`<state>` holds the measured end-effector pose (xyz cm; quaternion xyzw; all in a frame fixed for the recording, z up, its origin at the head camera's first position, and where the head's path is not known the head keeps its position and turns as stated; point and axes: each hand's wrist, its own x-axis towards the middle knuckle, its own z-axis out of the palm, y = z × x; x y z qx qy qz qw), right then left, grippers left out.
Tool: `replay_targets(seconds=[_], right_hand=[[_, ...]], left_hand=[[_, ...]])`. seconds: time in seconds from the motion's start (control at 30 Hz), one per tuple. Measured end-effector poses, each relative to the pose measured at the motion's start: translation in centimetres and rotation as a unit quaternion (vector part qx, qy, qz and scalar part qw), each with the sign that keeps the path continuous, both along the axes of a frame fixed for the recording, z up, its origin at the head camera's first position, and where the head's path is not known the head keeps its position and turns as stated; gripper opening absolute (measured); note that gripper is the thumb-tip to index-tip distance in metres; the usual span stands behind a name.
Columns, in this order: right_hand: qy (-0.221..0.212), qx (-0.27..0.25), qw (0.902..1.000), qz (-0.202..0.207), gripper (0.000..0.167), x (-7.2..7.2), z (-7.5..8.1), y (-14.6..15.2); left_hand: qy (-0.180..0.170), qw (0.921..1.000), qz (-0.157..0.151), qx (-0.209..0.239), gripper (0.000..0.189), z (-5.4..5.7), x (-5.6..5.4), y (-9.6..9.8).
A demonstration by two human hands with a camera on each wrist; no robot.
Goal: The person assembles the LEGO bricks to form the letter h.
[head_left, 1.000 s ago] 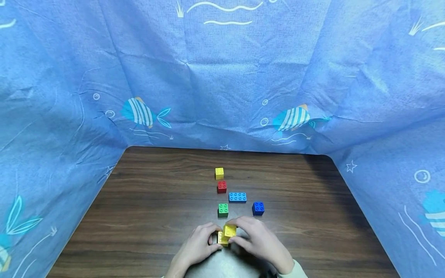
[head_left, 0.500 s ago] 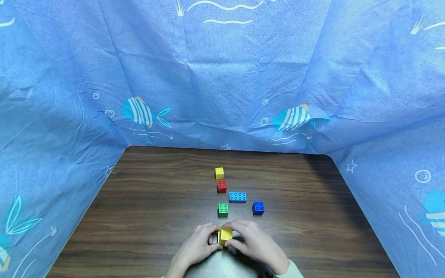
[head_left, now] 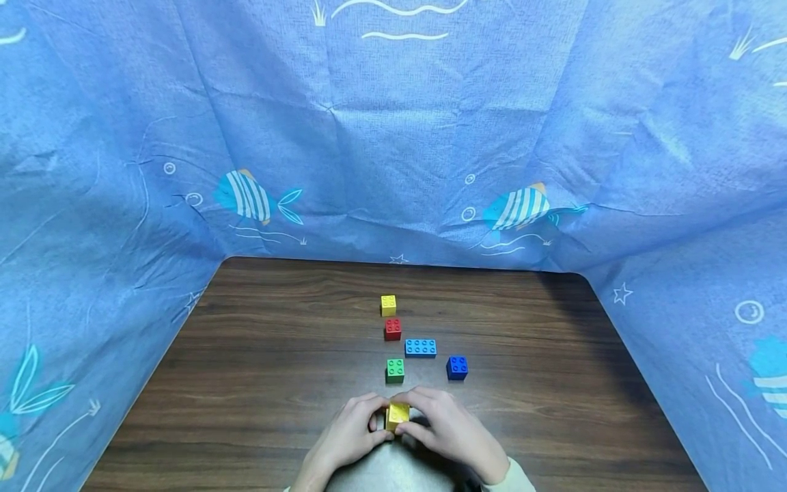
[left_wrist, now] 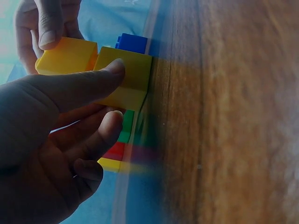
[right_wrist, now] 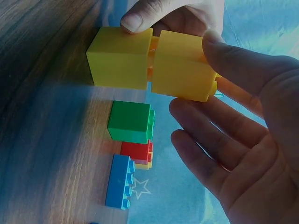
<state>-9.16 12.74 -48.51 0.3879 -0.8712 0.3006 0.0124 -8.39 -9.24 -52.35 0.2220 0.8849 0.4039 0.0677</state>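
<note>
L hand [head_left: 352, 429] fingers pinch lower yellow brick [right_wrist: 119, 58], R hand [head_left: 451, 427] pinches upper yellow brick [right_wrist: 182, 63], slim gap btwn; both just this side of 1 green brick [head_left: 395, 371]. Beyond it: 1 red brick [head_left: 392, 330], 1 far yellow brick [head_left: 388, 305]; to its R: 1 light-blue 8-stud brick [head_left: 421, 348], 1 dark-blue brick [head_left: 457, 367].

In the head view, the left grip [head_left: 352, 429] and the right grip [head_left: 447, 427] are held close together, turned toward each other, backs uppermost, thumbs nearer the body than the fingers. Each is closed in a pinch. The right wrist [head_left: 495, 462] is edged by a pale sleeve [head_left: 512, 480]; the left wrist [head_left: 313, 471] is seen bare. In the left wrist view, the left thumb [left_wrist: 88, 86] is laid almost straight, with curled fingers [left_wrist: 107, 128] below it. In the right wrist view, the right thumb [right_wrist: 247, 63] is stretched out, and two lower fingers [right_wrist: 205, 126] are held loosely extended, slightly spread.
</note>
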Motion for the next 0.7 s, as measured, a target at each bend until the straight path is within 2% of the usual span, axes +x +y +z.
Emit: replay_targets(seconds=[0.33,0.7], right_hand=[[0.033,-0.007,0.9994,-0.002,0.033,0.0,-0.12,-0.14],[0.012,0.002,0.9999,0.005,0.032,0.21,0.19,-0.11]], left_hand=[[-0.002,1.0,0.0,-0.003,0.031,0.06,-0.04,-0.05],[0.024,0.9996,0.002,-0.012,0.031,-0.03,0.06,-0.11]])
